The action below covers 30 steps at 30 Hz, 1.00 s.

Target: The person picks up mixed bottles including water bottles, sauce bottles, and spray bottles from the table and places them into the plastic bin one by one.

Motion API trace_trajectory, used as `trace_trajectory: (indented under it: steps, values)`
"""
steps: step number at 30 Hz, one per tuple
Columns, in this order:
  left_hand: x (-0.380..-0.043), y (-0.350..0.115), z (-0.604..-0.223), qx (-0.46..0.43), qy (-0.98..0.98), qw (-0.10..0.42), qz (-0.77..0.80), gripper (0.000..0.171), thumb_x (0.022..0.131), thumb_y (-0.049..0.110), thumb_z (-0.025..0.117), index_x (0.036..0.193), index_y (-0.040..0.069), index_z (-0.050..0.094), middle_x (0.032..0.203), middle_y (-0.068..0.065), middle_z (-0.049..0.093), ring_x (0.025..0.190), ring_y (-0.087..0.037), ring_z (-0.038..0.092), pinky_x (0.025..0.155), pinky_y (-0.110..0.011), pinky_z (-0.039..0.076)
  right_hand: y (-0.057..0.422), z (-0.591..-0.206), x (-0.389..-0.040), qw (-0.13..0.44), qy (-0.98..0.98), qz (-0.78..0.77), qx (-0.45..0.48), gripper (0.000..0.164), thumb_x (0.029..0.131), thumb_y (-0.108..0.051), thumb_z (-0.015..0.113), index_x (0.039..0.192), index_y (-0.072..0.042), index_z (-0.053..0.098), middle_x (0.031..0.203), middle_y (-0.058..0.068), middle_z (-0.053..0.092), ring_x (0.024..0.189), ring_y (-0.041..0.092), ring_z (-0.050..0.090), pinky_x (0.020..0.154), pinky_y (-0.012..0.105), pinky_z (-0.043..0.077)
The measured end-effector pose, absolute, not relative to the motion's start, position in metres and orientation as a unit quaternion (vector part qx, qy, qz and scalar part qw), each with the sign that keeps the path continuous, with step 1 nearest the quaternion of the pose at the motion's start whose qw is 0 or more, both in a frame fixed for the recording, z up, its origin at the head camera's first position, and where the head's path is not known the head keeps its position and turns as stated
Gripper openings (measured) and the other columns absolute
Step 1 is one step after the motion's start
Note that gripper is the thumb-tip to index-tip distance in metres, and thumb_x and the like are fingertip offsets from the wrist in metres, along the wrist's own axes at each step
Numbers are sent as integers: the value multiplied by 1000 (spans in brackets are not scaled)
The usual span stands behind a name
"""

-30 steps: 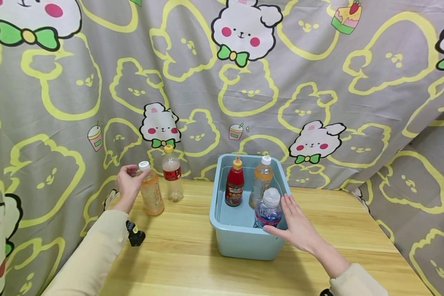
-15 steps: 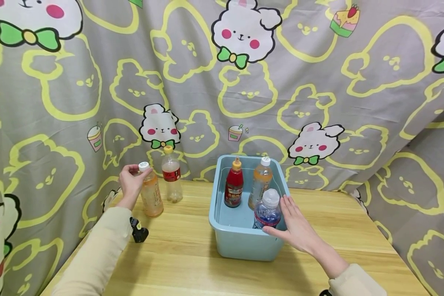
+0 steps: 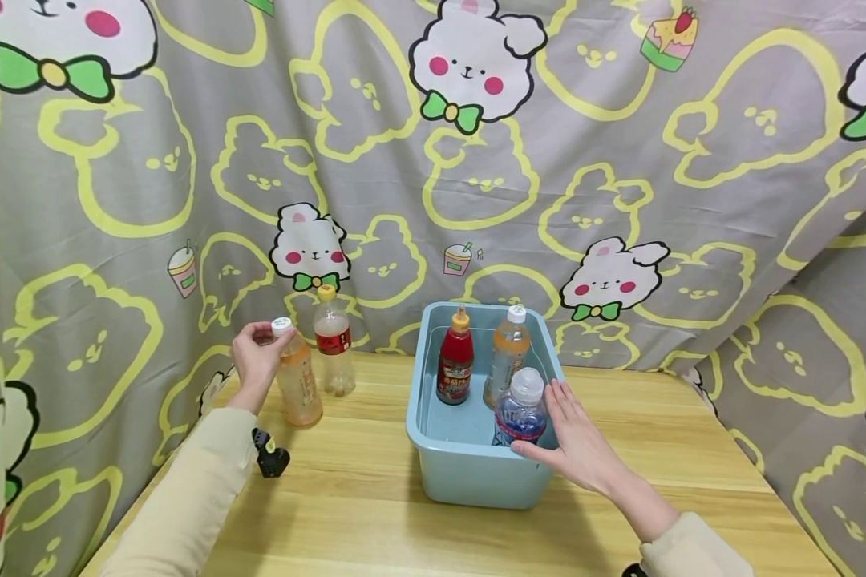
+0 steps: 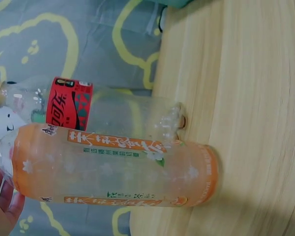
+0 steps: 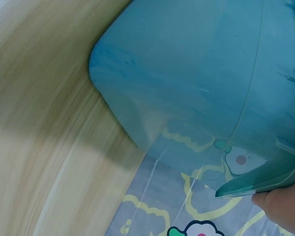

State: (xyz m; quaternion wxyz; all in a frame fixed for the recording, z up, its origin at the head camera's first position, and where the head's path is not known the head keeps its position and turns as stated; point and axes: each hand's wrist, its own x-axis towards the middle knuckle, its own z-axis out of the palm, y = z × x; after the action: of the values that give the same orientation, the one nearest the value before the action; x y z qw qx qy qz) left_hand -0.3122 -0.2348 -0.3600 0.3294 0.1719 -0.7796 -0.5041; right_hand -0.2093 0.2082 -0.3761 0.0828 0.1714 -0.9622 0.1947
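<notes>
As I watch from my distant seat, the head camera gives me a cartoon-print curtain [image 3: 375, 184] hanging behind a wooden table [image 3: 354, 473]. On the table sits a blue bin [image 3: 476, 481], its long side running from the near edge toward the curtain. Left of it, well apart, is the orange bottle [image 3: 299, 385], held by its top. I read its long axis as close to vertical, white cap up and base down at the tabletop; whether the base touches the wood, I can't tell. My left wrist view shows it lying sideways across the picture, cap end left, base right, nearly parallel to the cola bottle [image 3: 334, 353] that stands just beyond it. Inside the bin I see a red sauce bottle [image 3: 455, 365], a second orange-topped bottle [image 3: 507, 361] and, nearest, a blue bottle [image 3: 521, 417], all caps up. The right hand [image 3: 580, 445] lies spread along the bin's right side, thumb over the near rim. The left hand [image 3: 255, 359] pinches the orange bottle at its neck, just under the white cap [image 3: 281, 324].
</notes>
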Motion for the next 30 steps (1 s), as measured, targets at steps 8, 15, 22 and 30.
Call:
trace_trajectory:
  steps: [8, 15, 22, 30]
  values:
    - [-305, -228, -355, 156, -777, 324, -516, 38, 72, 18, 74, 100, -2, 60, 94, -15, 60, 70, -6, 50, 63, -14, 41, 208, -376, -209, 79, -962, 198, 170, 101, 73, -63, 55, 137, 7, 18, 144, 23, 12, 132, 34, 5, 102, 52, 15]
    - [-298, -217, -350, 131, -777, 316, -529, 39, 71, 22, 74, 101, 0, 61, 95, -14, 61, 78, -13, 53, 62, -14, 41, 208, -376, -209, 77, -962, 199, 168, 102, 73, -63, 55, 137, 7, 18, 144, 23, 12, 132, 35, 6, 101, 53, 16]
    - [-291, -206, -342, 110, -766, 310, -553, 36, 71, 17, 75, 101, 1, 63, 95, -13, 62, 74, -6, 53, 61, -13, 44, 208, -376, -210, 75, -962, 200, 168, 102, 73, -63, 55, 137, 7, 18, 143, 23, 12, 132, 35, 5, 101, 53, 16]
    - [-281, -190, -328, 82, -756, 288, -582, 40, 71, 21, 75, 105, 2, 63, 98, -12, 62, 77, -8, 56, 68, -17, 47, 208, -376, -209, 80, -962, 199, 169, 102, 73, -63, 55, 137, 7, 18, 143, 23, 12, 131, 36, 7, 101, 53, 16]
